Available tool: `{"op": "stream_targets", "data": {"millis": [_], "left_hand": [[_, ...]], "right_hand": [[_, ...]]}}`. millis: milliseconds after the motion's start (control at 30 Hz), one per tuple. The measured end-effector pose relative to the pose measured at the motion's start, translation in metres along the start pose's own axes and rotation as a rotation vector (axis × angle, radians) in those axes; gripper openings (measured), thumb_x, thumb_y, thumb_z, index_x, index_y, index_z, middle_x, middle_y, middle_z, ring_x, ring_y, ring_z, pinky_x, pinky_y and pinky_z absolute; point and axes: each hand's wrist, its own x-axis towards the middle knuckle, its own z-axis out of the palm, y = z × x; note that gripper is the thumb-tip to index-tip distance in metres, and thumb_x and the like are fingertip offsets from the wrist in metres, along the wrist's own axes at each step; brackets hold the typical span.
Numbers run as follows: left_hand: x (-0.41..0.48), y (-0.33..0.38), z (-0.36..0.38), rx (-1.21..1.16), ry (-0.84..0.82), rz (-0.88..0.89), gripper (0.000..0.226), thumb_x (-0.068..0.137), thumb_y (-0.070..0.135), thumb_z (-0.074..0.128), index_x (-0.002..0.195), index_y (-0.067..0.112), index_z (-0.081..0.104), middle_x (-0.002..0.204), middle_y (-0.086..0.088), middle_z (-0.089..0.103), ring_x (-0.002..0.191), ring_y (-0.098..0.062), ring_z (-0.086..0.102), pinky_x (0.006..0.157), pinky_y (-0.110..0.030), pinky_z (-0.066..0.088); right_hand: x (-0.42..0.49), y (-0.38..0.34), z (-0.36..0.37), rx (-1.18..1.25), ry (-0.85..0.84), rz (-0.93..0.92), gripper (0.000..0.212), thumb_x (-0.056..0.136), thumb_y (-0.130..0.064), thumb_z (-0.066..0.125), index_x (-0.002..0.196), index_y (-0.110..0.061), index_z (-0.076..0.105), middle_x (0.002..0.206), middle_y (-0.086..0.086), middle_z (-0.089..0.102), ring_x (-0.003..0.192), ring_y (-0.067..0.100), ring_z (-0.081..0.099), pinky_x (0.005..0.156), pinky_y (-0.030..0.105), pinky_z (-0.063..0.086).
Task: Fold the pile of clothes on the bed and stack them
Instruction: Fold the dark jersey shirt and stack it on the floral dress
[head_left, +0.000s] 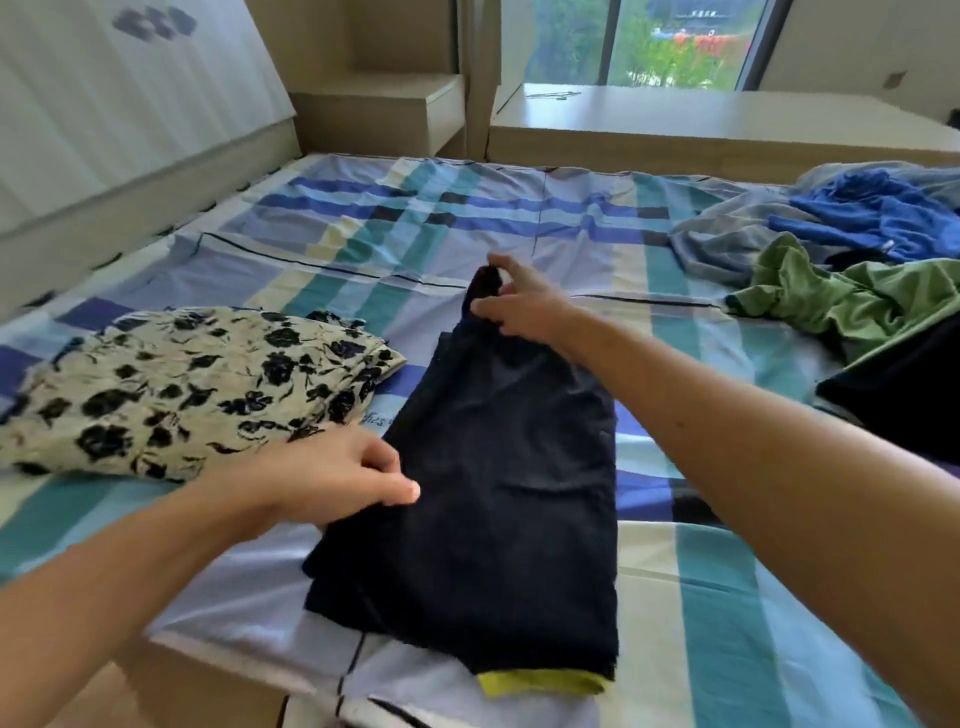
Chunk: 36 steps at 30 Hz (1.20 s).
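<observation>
Right grip (519, 306): clenched on the far tip of the dark garment (493, 493), fingers and thumb pinching a bunched bit of cloth lifted just off the bed (363, 234).

Left grip (337, 478): grasping the same garment at its left edge, thumb on top of the cloth, fingers curled at the edge. Can't see under the hand, so can't tell how deep the fingers tuck.

Dark garment: spans between the two grips, lying flat and folded into a long panel from the right grip down toward the camera. Yellow-green hem (540, 683) peeks out at the near end, well below both grips.

Floral garment (182, 389): folded, just left of the left grip, touching the wrist side of it. Its right corner sits close beside the dark garment.

Unfolded pile, well right of the right grip:
- green garment (841, 301), crumpled, nearest
- blue garment (883, 213) behind it
- grey garment (727, 239) under and beside the blue
- another dark piece (893, 395) at the frame's right edge, below the green

Bed sheet is a blue/teal/cream check. Headboard (130, 130) far left of the left grip; window (675, 41) beyond the right grip.
</observation>
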Motion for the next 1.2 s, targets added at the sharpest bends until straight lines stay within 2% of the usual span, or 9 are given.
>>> {"op": "stream_targets", "data": {"millis": [100, 233, 400, 567, 667, 767, 900, 1067, 1200], "left_hand": [[0.005, -0.024, 0.006, 0.364, -0.063, -0.116, 0.030, 0.086, 0.045, 0.067, 0.074, 0.021, 0.055, 0.074, 0.001, 0.060, 0.066, -0.019, 0.059, 0.058, -0.027, 0.050], [0.012, -0.010, 0.022, 0.680, 0.320, -0.011, 0.040, 0.090, 0.063, 0.048, 0.107, 0.028, 0.045, 0.116, 0.003, 0.051, 0.113, -0.023, 0.051, 0.089, -0.038, 0.045], [0.045, -0.005, 0.052, 0.562, 0.175, 0.395, 0.080, 0.094, 0.066, 0.038, 0.158, 0.028, 0.008, 0.167, 0.006, 0.000, 0.153, -0.015, -0.005, 0.125, -0.041, 0.011], [0.072, -0.012, 0.035, 0.538, -0.141, 0.363, 0.066, 0.102, 0.041, 0.048, 0.159, 0.029, 0.017, 0.168, 0.004, 0.004, 0.154, -0.015, 0.001, 0.125, -0.032, 0.005], [0.065, -0.013, -0.001, 0.616, -0.078, 0.470, 0.074, 0.085, -0.002, 0.054, 0.149, 0.034, 0.041, 0.159, 0.008, 0.029, 0.147, -0.014, 0.028, 0.120, -0.025, 0.021], [0.056, -0.030, -0.004, 0.981, -0.026, 0.504, 0.101, 0.077, 0.004, 0.064, 0.157, 0.036, 0.011, 0.165, 0.005, 0.000, 0.153, -0.019, 0.004, 0.121, -0.039, 0.023], [0.046, -0.045, 0.019, 1.234, 0.077, 0.745, 0.122, 0.073, 0.024, 0.073, 0.157, 0.026, -0.015, 0.166, -0.002, -0.018, 0.153, -0.024, -0.013, 0.125, -0.043, 0.011], [0.040, -0.049, 0.027, 1.089, 0.084, 0.921, 0.095, 0.077, 0.019, 0.067, 0.157, 0.030, 0.017, 0.163, 0.006, 0.019, 0.152, -0.014, 0.013, 0.123, -0.032, 0.020], [0.039, -0.044, 0.032, 0.690, 0.058, 0.839, 0.073, 0.079, 0.012, 0.063, 0.145, 0.033, 0.043, 0.152, 0.016, 0.043, 0.144, -0.002, 0.031, 0.119, -0.030, 0.024]], "right_hand": [[-0.014, 0.036, 0.045, -0.385, -0.175, -0.031, 0.078, 0.098, -0.047, 0.055, 0.160, -0.027, 0.012, 0.164, 0.012, 0.019, 0.151, 0.028, 0.022, 0.122, 0.040, 0.023], [-0.051, 0.090, 0.080, -0.722, -0.216, -0.117, 0.073, 0.101, -0.061, 0.028, 0.161, -0.028, 0.002, 0.169, 0.003, -0.003, 0.155, 0.019, -0.005, 0.125, 0.045, -0.002], [-0.078, 0.097, 0.064, -0.637, -0.159, -0.212, 0.076, 0.100, -0.062, 0.027, 0.160, -0.028, -0.004, 0.168, -0.005, -0.010, 0.154, 0.011, -0.011, 0.126, 0.041, -0.003], [-0.138, 0.125, 0.023, -0.757, -0.299, -0.255, 0.075, 0.093, -0.070, 0.009, 0.159, -0.037, -0.001, 0.166, -0.012, -0.014, 0.152, 0.005, -0.017, 0.126, 0.037, -0.002], [-0.177, 0.135, -0.005, -0.640, -0.291, -0.290, 0.065, 0.101, -0.042, 0.036, 0.159, -0.037, 0.007, 0.167, -0.013, -0.006, 0.152, 0.001, -0.008, 0.126, 0.035, 0.006], [-0.203, 0.124, -0.013, -0.745, -0.338, -0.436, 0.094, 0.079, -0.010, 0.055, 0.160, -0.033, 0.013, 0.168, -0.010, 0.000, 0.154, 0.005, -0.002, 0.126, 0.034, 0.008], [-0.220, 0.110, 0.006, -0.940, -0.429, -0.674, 0.100, 0.066, -0.010, 0.061, 0.157, -0.028, 0.023, 0.167, -0.002, 0.013, 0.155, 0.013, 0.005, 0.125, 0.036, 0.005], [-0.221, 0.110, 0.017, -0.836, -0.369, -0.756, 0.059, 0.085, -0.019, 0.051, 0.144, -0.025, 0.045, 0.153, -0.001, 0.041, 0.142, 0.018, 0.038, 0.118, 0.037, 0.031], [-0.220, 0.108, 0.016, -0.592, -0.376, -0.596, 0.066, 0.076, -0.003, 0.048, 0.136, -0.030, 0.056, 0.148, -0.013, 0.049, 0.139, 0.006, 0.041, 0.116, 0.033, 0.032]]}}
